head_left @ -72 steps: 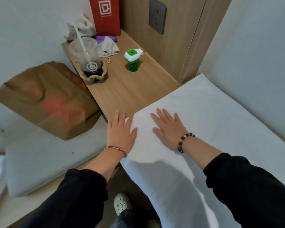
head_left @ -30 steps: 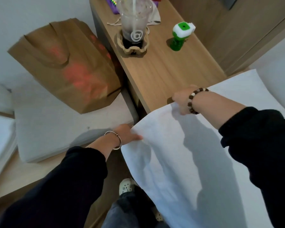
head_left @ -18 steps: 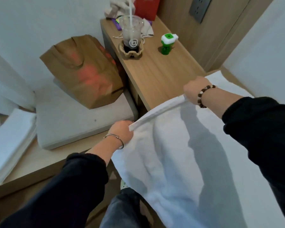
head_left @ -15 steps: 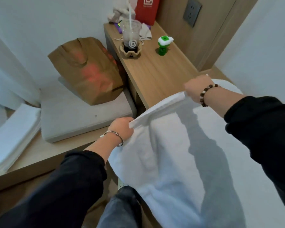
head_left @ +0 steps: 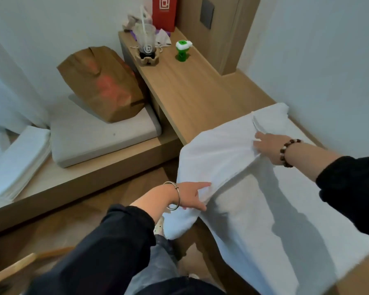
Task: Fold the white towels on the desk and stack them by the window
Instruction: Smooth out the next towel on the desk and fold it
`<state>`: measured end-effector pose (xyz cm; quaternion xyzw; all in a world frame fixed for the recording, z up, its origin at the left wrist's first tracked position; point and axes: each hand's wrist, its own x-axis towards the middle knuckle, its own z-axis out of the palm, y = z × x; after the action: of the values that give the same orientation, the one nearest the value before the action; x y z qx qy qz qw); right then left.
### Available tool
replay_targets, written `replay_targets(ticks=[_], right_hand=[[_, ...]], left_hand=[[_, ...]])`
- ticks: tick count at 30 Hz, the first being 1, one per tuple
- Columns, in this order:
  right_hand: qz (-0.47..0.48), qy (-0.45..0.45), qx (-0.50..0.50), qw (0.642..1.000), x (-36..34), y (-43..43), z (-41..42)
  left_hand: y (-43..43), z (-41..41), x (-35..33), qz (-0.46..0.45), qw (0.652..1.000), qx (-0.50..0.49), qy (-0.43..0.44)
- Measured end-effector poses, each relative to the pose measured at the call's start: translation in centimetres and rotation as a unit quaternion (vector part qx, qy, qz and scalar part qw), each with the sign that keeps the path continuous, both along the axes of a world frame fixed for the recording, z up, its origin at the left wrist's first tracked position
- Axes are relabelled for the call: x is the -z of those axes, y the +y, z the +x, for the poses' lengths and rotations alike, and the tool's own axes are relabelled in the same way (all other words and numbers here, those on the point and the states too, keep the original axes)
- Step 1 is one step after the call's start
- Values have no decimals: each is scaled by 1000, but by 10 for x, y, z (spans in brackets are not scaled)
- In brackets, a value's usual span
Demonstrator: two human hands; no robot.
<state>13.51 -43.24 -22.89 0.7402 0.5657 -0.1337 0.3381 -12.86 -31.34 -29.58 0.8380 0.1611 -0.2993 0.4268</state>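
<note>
We look down on a white towel (head_left: 239, 150) lying over the near end of a wooden desk (head_left: 190, 90), its front part hanging off the desk's edge. The left hand (head_left: 192, 194), a thin metal bangle at its wrist, pinches the towel's doubled edge at the overhang, index finger stretched along the cloth. The right hand (head_left: 266, 143), a beaded bracelet at its wrist, has its fingers closed in the fold farther back on the desk.

At the desk's far end a clear plastic cup (head_left: 146, 42) with a straw bears a round white mark like an "@". Behind it stands a red box (head_left: 164, 11) with a white square emblem, its lettering too small for us to read. A green-and-white device (head_left: 182, 50) stands just beside the cup. To the left, a brown paper bag (head_left: 102, 81) with blurred red print sits on a grey cushion (head_left: 102, 135). Beyond them, folded towels (head_left: 15, 160) are stacked near a curtain (head_left: 0, 99).
</note>
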Motion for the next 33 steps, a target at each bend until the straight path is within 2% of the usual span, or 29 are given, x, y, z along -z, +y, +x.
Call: replay_targets(ticks=[2, 4, 6, 8, 12, 15, 17, 20, 23, 25, 27, 28, 29, 30, 31, 32, 33], right_hand=[[-66, 61, 79, 993, 22, -18, -5], [-84, 90, 162, 979, 38, -23, -9], [-35, 94, 221, 970, 49, -16, -10], [30, 84, 299, 950, 57, -9, -6], [31, 33, 453, 890, 67, -12, 8], [81, 8, 495, 865, 76, -5, 16], [120, -12, 495, 860, 76, 8, 21], [113, -56, 455, 882, 63, 19, 28], [101, -26, 461, 881, 59, 11, 40], [134, -20, 481, 866, 70, -1, 52], [213, -30, 563, 798, 81, -13, 62], [263, -24, 622, 737, 84, -17, 65], [290, -23, 660, 693, 87, -19, 69], [299, -23, 683, 666, 88, -20, 73], [296, -33, 683, 667, 90, -21, 78], [288, -45, 666, 687, 92, -22, 82], [267, -59, 624, 732, 94, -20, 84]], left_hand=[[-1, 11, 11, -37, 994, -99, -28], [6, 24, 24, 1, 961, -264, -85], [18, 36, 33, 46, 915, -381, -120], [30, 47, 40, 54, 897, -417, -133], [53, 66, 49, 63, 894, -428, -111], [65, 76, 57, 41, 902, -422, -86], [71, 79, 61, 20, 904, -422, -68], [82, 80, 67, 4, 907, -417, -50], [95, 81, 73, 11, 919, -392, -47], [100, 82, 76, 14, 924, -379, -47], [102, 83, 77, 16, 928, -371, -40], [103, 84, 78, 19, 930, -366, -35], [103, 86, 79, 24, 932, -362, -32], [103, 87, 79, 30, 933, -357, -28], [103, 88, 79, 37, 935, -353, -23], [103, 89, 79, 45, 937, -347, -18], [103, 90, 79, 52, 938, -341, -13]])
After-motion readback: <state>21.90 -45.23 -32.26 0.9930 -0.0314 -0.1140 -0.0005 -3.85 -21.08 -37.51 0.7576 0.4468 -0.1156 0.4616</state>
